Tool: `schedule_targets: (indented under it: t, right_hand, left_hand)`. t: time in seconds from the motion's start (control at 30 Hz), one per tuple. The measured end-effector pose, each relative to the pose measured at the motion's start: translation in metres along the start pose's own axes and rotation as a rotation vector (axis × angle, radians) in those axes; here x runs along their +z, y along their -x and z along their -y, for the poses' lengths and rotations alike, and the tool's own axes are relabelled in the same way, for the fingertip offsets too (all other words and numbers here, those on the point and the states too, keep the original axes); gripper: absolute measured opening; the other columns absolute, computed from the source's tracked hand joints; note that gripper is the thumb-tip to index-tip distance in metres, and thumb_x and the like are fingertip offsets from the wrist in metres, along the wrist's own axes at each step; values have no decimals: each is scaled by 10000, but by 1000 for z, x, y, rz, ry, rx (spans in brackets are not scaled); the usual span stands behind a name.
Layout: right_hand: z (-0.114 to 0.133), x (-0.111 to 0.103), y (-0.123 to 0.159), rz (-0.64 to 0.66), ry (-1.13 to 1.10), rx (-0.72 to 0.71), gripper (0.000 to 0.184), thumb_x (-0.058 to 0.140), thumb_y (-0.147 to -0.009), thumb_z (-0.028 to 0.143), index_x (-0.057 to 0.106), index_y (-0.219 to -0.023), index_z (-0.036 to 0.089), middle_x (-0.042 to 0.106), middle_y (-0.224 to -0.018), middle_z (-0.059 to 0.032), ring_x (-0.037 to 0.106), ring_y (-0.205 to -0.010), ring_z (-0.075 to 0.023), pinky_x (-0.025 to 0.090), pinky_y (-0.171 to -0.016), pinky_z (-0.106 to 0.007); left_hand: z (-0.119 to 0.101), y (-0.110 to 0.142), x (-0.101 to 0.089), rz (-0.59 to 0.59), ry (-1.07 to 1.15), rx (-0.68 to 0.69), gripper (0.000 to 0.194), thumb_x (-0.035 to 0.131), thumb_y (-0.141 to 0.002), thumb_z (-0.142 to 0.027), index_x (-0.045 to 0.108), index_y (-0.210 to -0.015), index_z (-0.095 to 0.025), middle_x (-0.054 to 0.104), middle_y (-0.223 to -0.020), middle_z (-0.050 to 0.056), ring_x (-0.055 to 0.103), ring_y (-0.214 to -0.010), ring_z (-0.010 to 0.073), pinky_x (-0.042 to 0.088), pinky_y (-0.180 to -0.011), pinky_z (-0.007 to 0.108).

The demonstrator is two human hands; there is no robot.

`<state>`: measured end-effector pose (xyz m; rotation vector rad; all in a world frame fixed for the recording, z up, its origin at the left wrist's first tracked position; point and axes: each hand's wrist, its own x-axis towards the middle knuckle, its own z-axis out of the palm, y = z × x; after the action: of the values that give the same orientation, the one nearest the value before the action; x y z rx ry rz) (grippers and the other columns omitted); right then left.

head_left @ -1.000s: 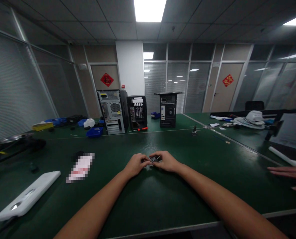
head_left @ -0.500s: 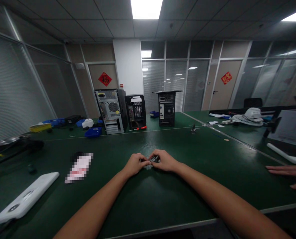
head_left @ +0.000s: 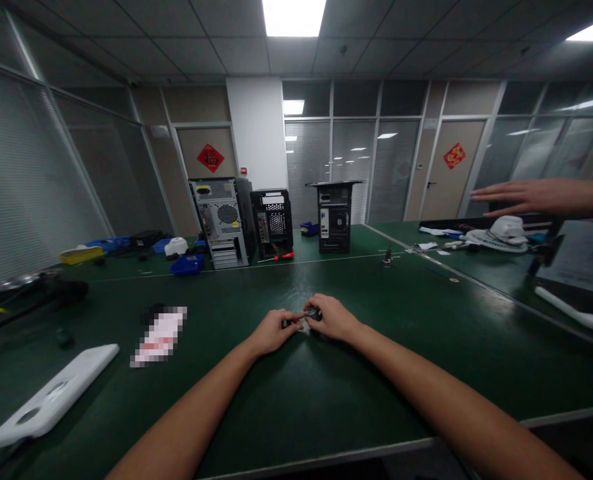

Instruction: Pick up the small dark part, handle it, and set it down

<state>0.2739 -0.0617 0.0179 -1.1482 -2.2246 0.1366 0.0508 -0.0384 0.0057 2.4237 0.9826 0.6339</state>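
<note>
Over the middle of the green table [head_left: 256,427], my left hand [head_left: 271,332] and my right hand [head_left: 335,320] meet at the fingertips. My right hand pinches a small dark round part [head_left: 311,312] with lighter metallic marks. Between the left thumb and fingers a small dark piece [head_left: 285,324] shows, too small to name. The fingers hide much of both, and I cannot tell whether they are joined.
Computer cases [head_left: 221,220] stand at the back beside a red screwdriver [head_left: 284,256]. A small metal part [head_left: 387,259] stands upright farther right. On the left lie a white device [head_left: 54,397] and a blurred pink item [head_left: 159,339]. Another person's hand [head_left: 536,197] hovers at right.
My hands stay together, with the right hand and its round part shifted slightly up and to the right. The other person's hand has risen from the table at right.
</note>
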Motion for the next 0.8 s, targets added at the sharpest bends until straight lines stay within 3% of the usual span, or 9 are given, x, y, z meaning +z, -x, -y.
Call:
schedule_targets:
  t: [0.2, 0.43, 0.53, 0.67, 0.8]
  right_hand:
    - [-43, -29, 2, -25, 179, 163, 119, 630, -871, 236, 685, -969, 198, 647, -966, -61, 612, -901, -185, 441, -828, -291]
    - [-139, -98, 40, -70, 538, 641, 208, 577, -918, 287, 689, -1061, 186, 671, -1096, -134, 655, -964, -244, 465, -846, -334]
    - [-175, -118, 63, -117, 619, 816, 236, 570, -909, 266, 702, -1081, 173, 677, -1121, -156, 669, -987, -267, 477, -839, -352]
    - [-202, -126, 83, -172, 625, 942, 260, 570, -888, 248, 716, -1089, 171, 705, -1099, -161, 674, -1013, -279, 489, -836, -357]
    - [-206, -125, 84, -208, 579, 957, 290, 552, -906, 324, 710, -1109, 189, 726, -1051, -157, 677, -1007, -287, 491, -846, -372]
  left_hand:
    - [10, -1, -5, -47, -49, -95, 352, 589, -918, -340, 744, -1204, -204, 751, -1167, 63, 665, -1004, 229, 485, -909, 307]
    - [30, -1, -13, -146, -86, -203, 313, 584, -908, -299, 770, -1138, -197, 765, -1135, 61, 694, -1033, 244, 498, -954, 326]
    - [31, 0, -15, -170, -102, -233, 306, 587, -903, -276, 772, -1132, -192, 763, -1143, 63, 696, -1047, 246, 502, -955, 321]
    - [29, 1, -18, -189, -113, -268, 297, 583, -902, -245, 773, -1122, -184, 758, -1155, 70, 690, -1077, 250, 501, -968, 323]
    - [26, 2, -19, -202, -116, -291, 285, 588, -896, -231, 776, -1103, -178, 763, -1133, 77, 701, -1035, 246, 514, -934, 312]
